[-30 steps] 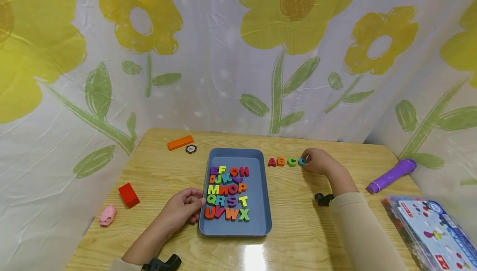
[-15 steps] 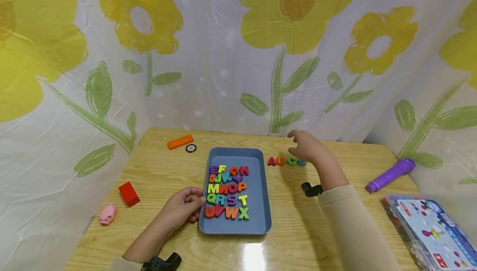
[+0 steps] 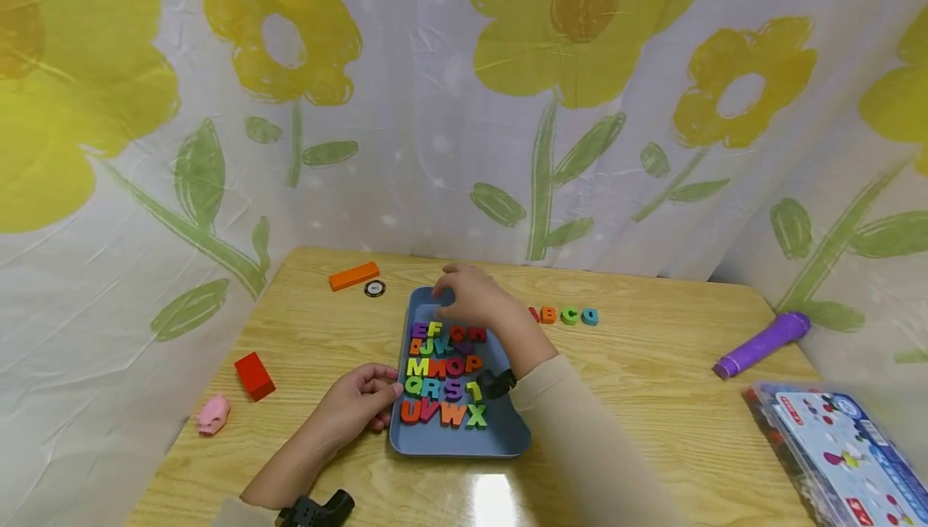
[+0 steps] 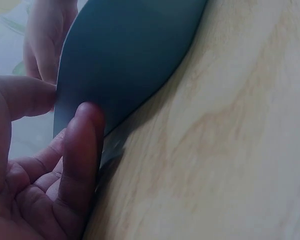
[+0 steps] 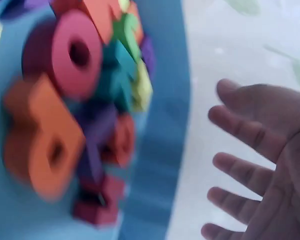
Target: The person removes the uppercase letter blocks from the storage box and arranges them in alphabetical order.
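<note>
A blue tray [image 3: 493,440] holds several rows of coloured letters, among them a yellow M [image 3: 417,367], an orange P [image 3: 473,363] and a green X [image 3: 476,416]. My left hand [image 3: 360,398] grips the tray's left wall, thumb at the rim and a finger against the outside, as the left wrist view shows. Over the tray's far end hovers my right hand [image 3: 474,297], its fingers [image 5: 240,172] spread and holding nothing. It partly covers the top-row letters. Right of the tray, an orange B [image 3: 548,315], a green C [image 3: 569,316] and a blue D [image 3: 590,317] stand in line beside a half-hidden red A.
An orange block [image 3: 354,275] and a round chip [image 3: 374,288] lie at the back left. A red block [image 3: 254,376] and a pink pig head [image 3: 213,415] are at the left. At the right lie a purple microphone-like tube [image 3: 761,345] and a clear box [image 3: 834,446].
My right hand has let go of the blue D at the row's end, lifted, and swung left over the tray. The left hand stays at the tray's edge.
</note>
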Available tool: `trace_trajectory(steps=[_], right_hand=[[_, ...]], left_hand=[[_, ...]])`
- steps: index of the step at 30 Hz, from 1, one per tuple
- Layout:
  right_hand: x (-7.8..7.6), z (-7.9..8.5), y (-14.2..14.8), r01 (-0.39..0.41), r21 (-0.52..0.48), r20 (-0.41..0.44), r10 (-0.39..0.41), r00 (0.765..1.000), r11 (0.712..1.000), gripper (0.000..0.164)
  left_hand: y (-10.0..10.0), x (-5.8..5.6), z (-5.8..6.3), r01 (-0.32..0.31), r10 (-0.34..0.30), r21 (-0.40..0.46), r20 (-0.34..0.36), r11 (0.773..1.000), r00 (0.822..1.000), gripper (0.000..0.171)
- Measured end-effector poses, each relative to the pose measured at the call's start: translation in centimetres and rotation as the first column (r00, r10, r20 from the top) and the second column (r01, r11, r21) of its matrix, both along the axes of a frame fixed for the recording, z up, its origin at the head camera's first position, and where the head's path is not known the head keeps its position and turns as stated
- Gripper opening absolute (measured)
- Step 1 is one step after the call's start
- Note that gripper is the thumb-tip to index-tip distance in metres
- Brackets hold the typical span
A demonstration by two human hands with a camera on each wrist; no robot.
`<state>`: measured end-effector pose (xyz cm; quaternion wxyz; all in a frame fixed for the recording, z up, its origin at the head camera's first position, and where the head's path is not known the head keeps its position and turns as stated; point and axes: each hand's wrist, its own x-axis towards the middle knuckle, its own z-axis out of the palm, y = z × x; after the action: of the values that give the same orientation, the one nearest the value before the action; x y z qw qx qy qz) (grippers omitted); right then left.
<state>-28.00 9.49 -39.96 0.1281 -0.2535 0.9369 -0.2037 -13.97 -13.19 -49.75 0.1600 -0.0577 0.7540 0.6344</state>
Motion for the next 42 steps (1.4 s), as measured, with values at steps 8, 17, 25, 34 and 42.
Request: trace_trajectory(steps=[8, 17, 25, 34, 42], right_hand=[[0.5, -2.0, -3.1, 0.024, 0.146, -0.071, -0.013, 0.997, 0.989, 0.028], [0.7, -2.1, -3.7, -0.02, 0.169, -0.067, 0.032, 0.997, 0.985, 0.03], [0.7, -3.1, -4.1, -0.019, 0.209, 0.015, 0.016, 1.0, 0.978, 0.03], [0.4, -3.8, -4.1, 0.012, 0.172, 0.037, -0.019, 0.999, 0.985, 0.032], [0.3, -3.8, -4.0, 0.008, 0.156, 0.011, -0.01, 1.0, 0.988, 0.032]], left_hand=[[-0.2, 0.1, 0.1, 0.015, -0.015, 0.008, -0.01, 1.0, 1.0, 0.037], [-0.3, 0.1, 0.2, 0.024, -0.024, 0.014, -0.013, 1.0, 1.0, 0.038], [-0.3, 0.1, 0.2, 0.029, -0.028, 0.03, -0.013, 0.999, 1.0, 0.04], [-0.2, 0.0, 0.2, 0.03, -0.03, 0.033, -0.017, 0.999, 0.999, 0.04], [-0.3, 0.0, 0.1, 0.026, -0.026, 0.016, -0.02, 1.0, 0.999, 0.039]])
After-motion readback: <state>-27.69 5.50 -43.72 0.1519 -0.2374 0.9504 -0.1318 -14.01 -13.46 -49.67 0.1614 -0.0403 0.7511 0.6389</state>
